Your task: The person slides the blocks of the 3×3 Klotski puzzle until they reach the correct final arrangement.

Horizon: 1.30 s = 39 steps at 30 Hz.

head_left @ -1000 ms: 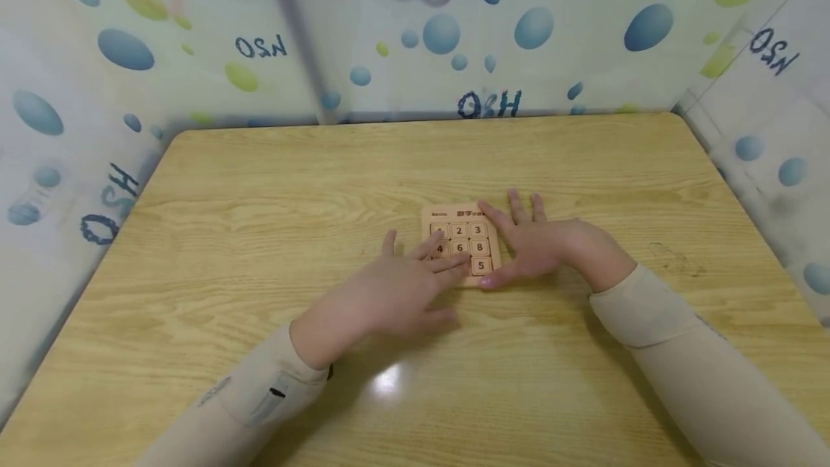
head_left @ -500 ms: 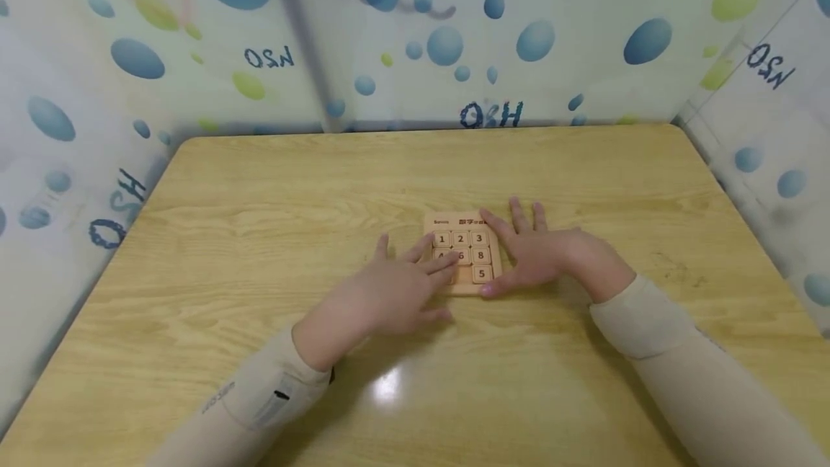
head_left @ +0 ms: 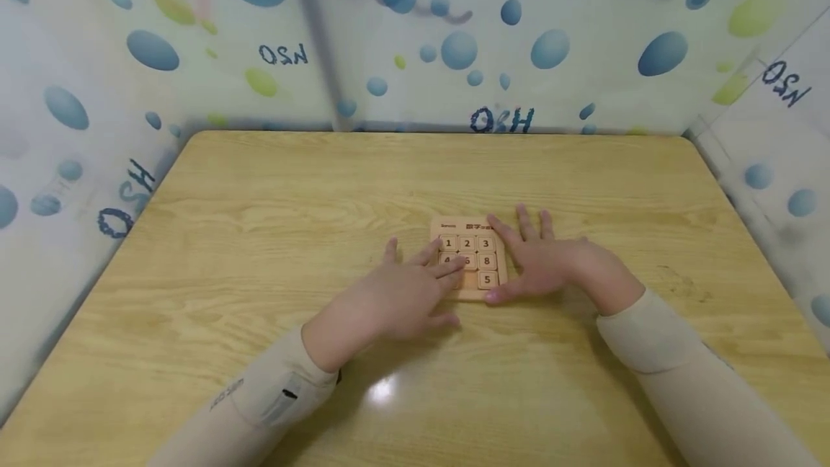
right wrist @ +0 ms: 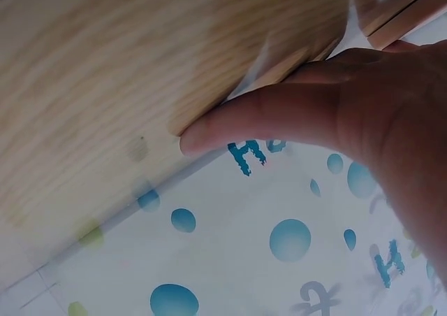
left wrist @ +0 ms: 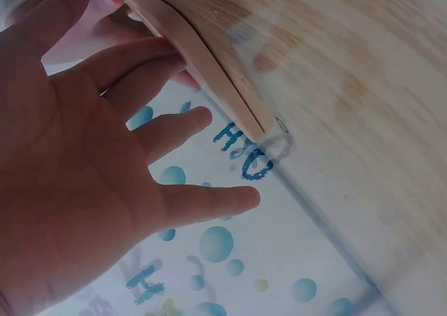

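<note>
A wooden number-slide puzzle point(head_left: 457, 223) lies flat on the table. Its top row reads 1, 2, 3; tiles 6, 8 and 5 also show, with 4 partly covered. A bare slot is visible at the bottom middle. My left hand point(head_left: 403, 298) reaches over the puzzle from the left with spread fingers, one fingertip on tile 6. It hides the lower left of the puzzle. My right hand point(head_left: 545, 265) is spread at the right side, index finger at the upper right corner and thumb at the lower right one. The left wrist view shows the puzzle's edge point(left wrist: 202, 61) beside the fingers.
The wood-grain table point(head_left: 292, 193) extends all round the puzzle. Behind it stands a pale wall point(head_left: 415, 103) printed with blue and green bubbles, and similar walls flank both sides.
My left fingers have drawn back slightly to the left, from the bottom middle slot to tile 6, uncovering the slot. My right hand stays in place. The head view has shifted a little.
</note>
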### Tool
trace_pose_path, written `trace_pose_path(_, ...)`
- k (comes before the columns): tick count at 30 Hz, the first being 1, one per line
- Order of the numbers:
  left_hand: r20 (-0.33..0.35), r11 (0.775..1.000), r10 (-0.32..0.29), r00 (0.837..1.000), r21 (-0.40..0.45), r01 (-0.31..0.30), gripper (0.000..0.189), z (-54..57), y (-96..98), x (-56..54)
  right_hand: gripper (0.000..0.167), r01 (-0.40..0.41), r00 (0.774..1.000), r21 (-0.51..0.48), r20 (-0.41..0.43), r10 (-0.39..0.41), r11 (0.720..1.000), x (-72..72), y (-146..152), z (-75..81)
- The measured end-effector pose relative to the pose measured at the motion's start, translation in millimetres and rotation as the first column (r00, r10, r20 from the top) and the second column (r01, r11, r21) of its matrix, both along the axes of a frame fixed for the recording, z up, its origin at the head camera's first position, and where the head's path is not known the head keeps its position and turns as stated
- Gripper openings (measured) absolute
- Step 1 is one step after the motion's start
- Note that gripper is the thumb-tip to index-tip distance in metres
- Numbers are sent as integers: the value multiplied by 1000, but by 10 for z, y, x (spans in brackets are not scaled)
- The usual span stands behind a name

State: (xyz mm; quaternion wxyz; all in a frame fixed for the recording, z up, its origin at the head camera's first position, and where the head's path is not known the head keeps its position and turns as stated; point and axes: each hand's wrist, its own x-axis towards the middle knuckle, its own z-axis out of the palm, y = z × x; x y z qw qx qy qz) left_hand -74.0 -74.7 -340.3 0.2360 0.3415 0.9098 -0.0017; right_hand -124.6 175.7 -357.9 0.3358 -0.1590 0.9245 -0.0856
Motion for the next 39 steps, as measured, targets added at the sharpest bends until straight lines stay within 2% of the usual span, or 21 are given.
trace_pose_path(16, 27, 1000, 22, 999, 19, -23, 76, 9, 31, 5, 135, 6, 1000, 6, -5, -6, 1000, 7, 0, 7)
trace_pose_path(21, -4, 1000, 5, 1000, -10, -5, 76, 13, 70, 47, 136, 11, 1000, 10, 0, -11, 1000, 7, 19, -5)
trace_pose_path(30, -48, 996, -26, 998, -87, 22, 74, 152, 133, 253, 136, 15, 1000, 12, -16, -14, 1000, 6, 16, -1)
trace_pose_path(35, -17, 998, -20, 1000, -65, 19, 74, 206, 108, 254, 136, 17, 1000, 11, -23, -16, 1000, 10, 28, -7)
trace_pose_path(39, -11, 999, -33, 999, -37, 33, 74, 218, 109, 207, 136, 18, 1000, 16, -22, -17, 1000, 12, 36, 8)
